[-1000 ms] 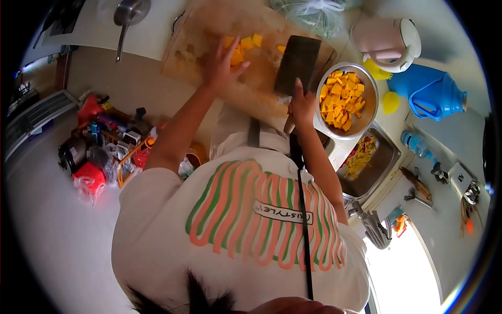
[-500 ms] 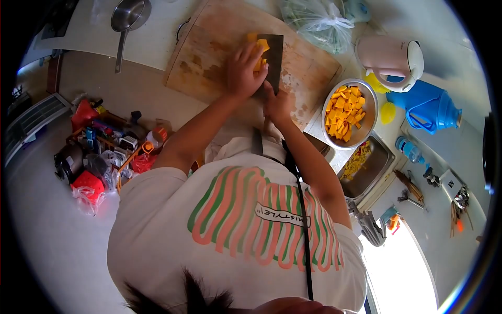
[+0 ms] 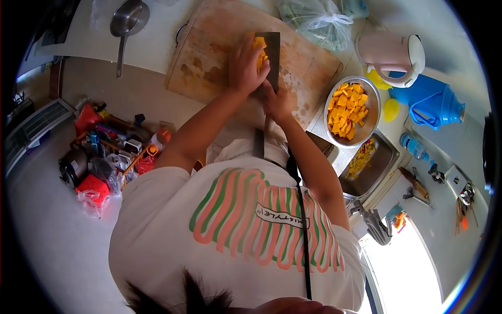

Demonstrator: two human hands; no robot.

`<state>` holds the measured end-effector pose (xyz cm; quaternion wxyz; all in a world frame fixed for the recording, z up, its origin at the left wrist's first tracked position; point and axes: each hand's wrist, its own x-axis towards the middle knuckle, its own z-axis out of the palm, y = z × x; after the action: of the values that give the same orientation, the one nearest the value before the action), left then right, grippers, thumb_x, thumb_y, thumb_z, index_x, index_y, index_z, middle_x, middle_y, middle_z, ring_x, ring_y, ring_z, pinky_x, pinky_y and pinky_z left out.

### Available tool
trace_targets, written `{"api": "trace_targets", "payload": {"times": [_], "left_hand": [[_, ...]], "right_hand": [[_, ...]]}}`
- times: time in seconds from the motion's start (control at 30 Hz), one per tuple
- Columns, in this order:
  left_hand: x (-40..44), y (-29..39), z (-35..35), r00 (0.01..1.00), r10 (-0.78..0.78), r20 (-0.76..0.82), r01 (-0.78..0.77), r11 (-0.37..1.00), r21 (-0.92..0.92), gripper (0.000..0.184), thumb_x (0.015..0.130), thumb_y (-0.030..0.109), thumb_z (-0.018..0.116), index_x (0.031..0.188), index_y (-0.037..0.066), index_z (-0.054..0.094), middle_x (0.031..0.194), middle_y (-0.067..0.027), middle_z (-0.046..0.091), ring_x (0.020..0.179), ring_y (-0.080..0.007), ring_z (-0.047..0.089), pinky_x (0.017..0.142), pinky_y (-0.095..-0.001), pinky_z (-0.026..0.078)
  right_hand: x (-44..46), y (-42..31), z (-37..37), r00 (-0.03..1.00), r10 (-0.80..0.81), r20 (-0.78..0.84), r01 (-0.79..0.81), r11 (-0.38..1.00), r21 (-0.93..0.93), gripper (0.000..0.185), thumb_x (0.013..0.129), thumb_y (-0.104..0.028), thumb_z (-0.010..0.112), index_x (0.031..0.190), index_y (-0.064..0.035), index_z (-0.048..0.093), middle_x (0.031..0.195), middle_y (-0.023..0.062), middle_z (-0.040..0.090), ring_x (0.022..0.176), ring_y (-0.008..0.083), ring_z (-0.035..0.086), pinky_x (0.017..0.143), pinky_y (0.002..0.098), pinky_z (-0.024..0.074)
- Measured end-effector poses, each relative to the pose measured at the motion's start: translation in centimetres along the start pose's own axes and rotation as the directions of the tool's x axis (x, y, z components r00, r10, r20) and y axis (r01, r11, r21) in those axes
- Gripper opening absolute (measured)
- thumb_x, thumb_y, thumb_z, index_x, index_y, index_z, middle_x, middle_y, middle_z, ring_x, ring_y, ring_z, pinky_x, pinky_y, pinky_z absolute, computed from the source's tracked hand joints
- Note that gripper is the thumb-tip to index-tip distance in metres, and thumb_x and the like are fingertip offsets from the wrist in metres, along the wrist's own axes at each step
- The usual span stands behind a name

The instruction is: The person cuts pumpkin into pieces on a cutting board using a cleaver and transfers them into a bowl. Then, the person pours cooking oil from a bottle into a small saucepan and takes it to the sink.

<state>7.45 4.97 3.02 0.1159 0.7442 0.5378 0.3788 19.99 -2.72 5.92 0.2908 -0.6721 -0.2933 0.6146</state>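
Note:
A cleaver lies with its broad dark blade on the wooden cutting board, its handle toward me. My right hand is closed around that handle. Orange pumpkin pieces sit at the left side of the blade, on it or against it; which one I cannot tell. Over these pieces curls my left hand, its fingers on them and its thumb near the blade. Part of the pumpkin is hidden under the fingers. To the right, a metal bowl holds many cut pumpkin pieces.
Beyond the bowl are a sink with peelings, a pink kettle and a blue thermos. A tied plastic bag sits behind the board. At left is a metal ladle; on the floor, a cluttered rack.
The cleaver has shifted slightly left. My left fingers have drawn in around the pumpkin; a piece that stuck out beyond them now lies closer to the others. The whole view has shifted a little.

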Motion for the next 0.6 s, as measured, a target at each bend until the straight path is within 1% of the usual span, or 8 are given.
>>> {"api": "trace_targets", "payload": {"times": [0.13, 0.2, 0.27, 0.33, 0.4, 0.43, 0.53, 0.6], "left_hand": [[0.2, 0.8, 0.3, 1.000, -0.019, 0.000, 0.019, 0.999, -0.050, 0.047, 0.079, 0.020, 0.069, 0.123, 0.009, 0.056, 0.138, -0.0192, 0.050, 0.120, -0.0400, 0.052, 0.098, -0.0479, 0.043], [0.6, 2.7, -0.1, 0.999, 0.020, 0.045, -0.018, 0.998, -0.052, 0.047, 0.080, 0.018, 0.069, 0.124, 0.010, 0.055, 0.139, -0.0184, 0.050, 0.118, -0.0394, 0.053, 0.096, -0.0478, 0.045], [0.8, 5.2, 1.3, 0.990, 0.114, -0.080, -0.128, 0.972, -0.199, 0.050, 0.081, 0.020, 0.068, 0.129, 0.011, 0.052, 0.140, -0.0200, 0.049, 0.124, -0.0399, 0.050, 0.101, -0.0493, 0.040], [1.7, 9.3, 1.6, 0.981, 0.174, -0.085, -0.191, 0.947, -0.259, 0.053, 0.082, 0.022, 0.068, 0.131, 0.010, 0.051, 0.141, -0.0210, 0.047, 0.126, -0.0405, 0.049, 0.103, -0.0505, 0.038], [2.2, 13.6, 2.6, 0.976, 0.210, -0.064, -0.219, 0.910, -0.351, 0.055, 0.081, 0.023, 0.068, 0.132, 0.010, 0.050, 0.142, -0.0211, 0.047, 0.127, -0.0407, 0.048, 0.102, -0.0507, 0.038], [2.2, 15.8, 3.4, 0.972, 0.224, -0.070, -0.233, 0.881, -0.411, 0.055, 0.080, 0.023, 0.068, 0.131, 0.009, 0.051, 0.142, -0.0213, 0.046, 0.126, -0.0410, 0.048, 0.101, -0.0503, 0.038], [1.9, 21.7, 4.8, 0.955, 0.293, -0.055, -0.278, 0.813, -0.511, 0.051, 0.077, 0.023, 0.069, 0.124, 0.008, 0.057, 0.142, -0.0206, 0.046, 0.122, -0.0397, 0.049, 0.101, -0.0501, 0.038], [0.9, 24.2, 6.7, 0.936, 0.348, -0.053, -0.316, 0.765, -0.561, 0.048, 0.078, 0.024, 0.068, 0.123, 0.010, 0.058, 0.142, -0.0183, 0.047, 0.125, -0.0380, 0.047, 0.104, -0.0514, 0.037]], "right_hand": [[-0.7, -0.1, -0.7, 1.000, -0.001, -0.014, 0.001, 1.000, 0.021, 0.028, 0.098, -0.029, 0.058, 0.097, -0.0021, 0.063, 0.060, 0.0040, 0.058, 0.045, 0.0120, 0.053, 0.040, 0.0298, 0.0418], [-2.2, 0.2, -1.9, 0.995, 0.011, -0.097, -0.009, 1.000, 0.022, 0.027, 0.098, -0.029, 0.058, 0.094, -0.0025, 0.062, 0.058, 0.0026, 0.056, 0.045, 0.0110, 0.053, 0.040, 0.0288, 0.0413], [-5.2, -1.3, -3.6, 0.979, -0.045, -0.200, 0.035, 0.998, -0.055, 0.029, 0.098, -0.029, 0.058, 0.087, -0.0022, 0.061, 0.056, 0.0003, 0.053, 0.045, 0.0091, 0.050, 0.040, 0.0282, 0.0389], [-7.0, 0.5, -6.7, 0.965, -0.071, -0.251, 0.094, 0.992, 0.079, 0.032, 0.099, -0.029, 0.058, 0.081, -0.0020, 0.061, 0.057, -0.0006, 0.051, 0.047, 0.0078, 0.048, 0.041, 0.0277, 0.0373], [-9.2, 2.1, -10.3, 0.909, -0.131, -0.397, 0.130, 0.991, -0.031, 0.034, 0.099, -0.028, 0.058, 0.077, -0.0019, 0.060, 0.057, -0.0011, 0.051, 0.048, 0.0068, 0.047, 0.042, 0.0272, 0.0364], [-10.6, 1.9, -11.3, 0.883, -0.175, -0.436, 0.225, 0.972, 0.066, 0.029, 0.101, -0.026, 0.055, 0.090, -0.0001, 0.063, 0.050, 0.0007, 0.046, 0.037, 0.0098, 0.042, 0.035, 0.0276, 0.0327], [-15.6, -0.1, -14.1, 0.813, -0.050, -0.581, 0.113, 0.991, 0.073, 0.040, 0.101, -0.028, 0.055, 0.068, -0.0037, 0.051, 0.049, 0.0009, 0.044, 0.037, 0.0101, 0.040, 0.035, 0.0275, 0.0323], [-17.1, 0.4, -15.7, 0.776, -0.055, -0.628, 0.166, 0.979, 0.120, 0.045, 0.100, -0.028, 0.057, 0.062, -0.0085, 0.042, 0.048, 0.0010, 0.043, 0.037, 0.0097, 0.040, 0.035, 0.0267, 0.0316]]}}
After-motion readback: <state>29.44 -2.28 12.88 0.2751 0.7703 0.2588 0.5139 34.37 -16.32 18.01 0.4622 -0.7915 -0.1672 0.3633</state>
